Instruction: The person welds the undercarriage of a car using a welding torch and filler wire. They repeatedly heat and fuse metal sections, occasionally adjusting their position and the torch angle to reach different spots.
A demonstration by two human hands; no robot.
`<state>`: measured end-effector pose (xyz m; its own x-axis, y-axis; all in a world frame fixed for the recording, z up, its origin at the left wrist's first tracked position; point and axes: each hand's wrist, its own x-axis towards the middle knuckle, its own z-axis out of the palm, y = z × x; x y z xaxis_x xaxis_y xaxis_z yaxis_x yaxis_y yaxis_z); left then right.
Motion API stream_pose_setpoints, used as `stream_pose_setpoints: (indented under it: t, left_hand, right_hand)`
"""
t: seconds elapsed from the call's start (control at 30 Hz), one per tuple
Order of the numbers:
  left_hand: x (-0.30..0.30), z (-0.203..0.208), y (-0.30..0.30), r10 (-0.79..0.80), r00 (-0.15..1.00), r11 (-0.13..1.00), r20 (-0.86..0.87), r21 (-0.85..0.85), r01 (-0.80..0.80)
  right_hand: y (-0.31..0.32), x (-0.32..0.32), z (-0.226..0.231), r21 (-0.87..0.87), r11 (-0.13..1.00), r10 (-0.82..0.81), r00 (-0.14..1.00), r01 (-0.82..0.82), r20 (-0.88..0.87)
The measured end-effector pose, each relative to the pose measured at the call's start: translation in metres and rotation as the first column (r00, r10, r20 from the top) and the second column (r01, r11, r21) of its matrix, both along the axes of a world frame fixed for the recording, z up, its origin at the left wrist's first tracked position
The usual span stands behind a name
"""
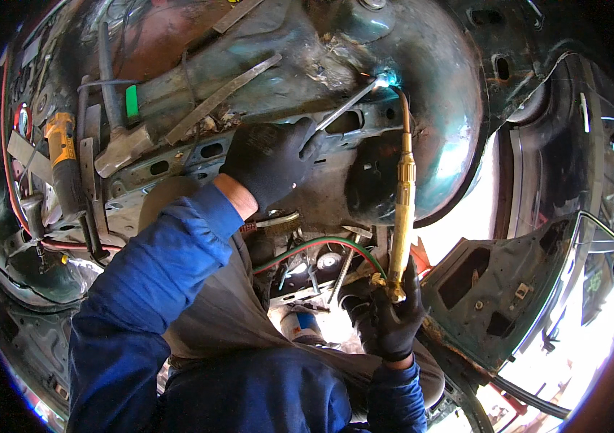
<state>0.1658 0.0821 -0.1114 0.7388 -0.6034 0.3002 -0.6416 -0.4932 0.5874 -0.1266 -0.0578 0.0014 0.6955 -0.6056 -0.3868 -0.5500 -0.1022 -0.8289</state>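
Observation:
My left hand [267,155], in a black glove, is closed round a slim metal rod [350,103]. The rod slants up to the right, its far end at a bright blue-white flame [388,78]. My right hand [390,321], also gloved in black, grips the lower end of a brass gas torch [404,209]. The torch stands nearly upright, and its thin bent neck [403,105] brings the flame against a dark green, rounded car body panel [447,123]. Red and green hoses [318,244] run to the torch's valve end. Whether rod and panel touch is lost in the glare.
A hammer [123,148], a flat metal bar [224,99] and a yellow-and-black power tool [61,148] lie on the bodywork at left. Low between my legs are loose tools and a can with a blue band [305,325]. At right is a dark green panel with cut-outs [502,289].

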Motion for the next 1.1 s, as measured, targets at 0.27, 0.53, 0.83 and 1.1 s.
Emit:
stream_pose_setpoints:
  t: [0.27, 0.53, 0.83, 1.1]
  left_hand:
    - [0.008, 0.018, 0.004, 0.018, 0.999, 0.999, -0.047, 0.038, -0.017]
    - [0.004, 0.008, 0.004, 0.014, 0.998, 1.000, -0.057, 0.007, -0.014]
    - [0.010, 0.015, 0.004, -0.012, 0.989, 0.998, -0.150, 0.054, 0.021]
    - [0.015, 0.010, 0.008, -0.055, 0.990, 0.998, -0.130, 0.022, 0.058]
  right_hand:
    - [-0.014, -0.017, 0.002, -0.396, 0.906, 0.205, 0.973, -0.150, 0.101]
    - [-0.016, -0.026, -0.005, -0.258, 0.963, 0.111, 0.989, -0.083, 0.096]
    - [-0.012, -0.012, -0.003, -0.281, 0.950, 0.162, 0.984, -0.134, 0.080]
    - [-0.010, -0.014, -0.019, -0.137, 0.982, 0.139, 0.990, -0.132, 0.039]
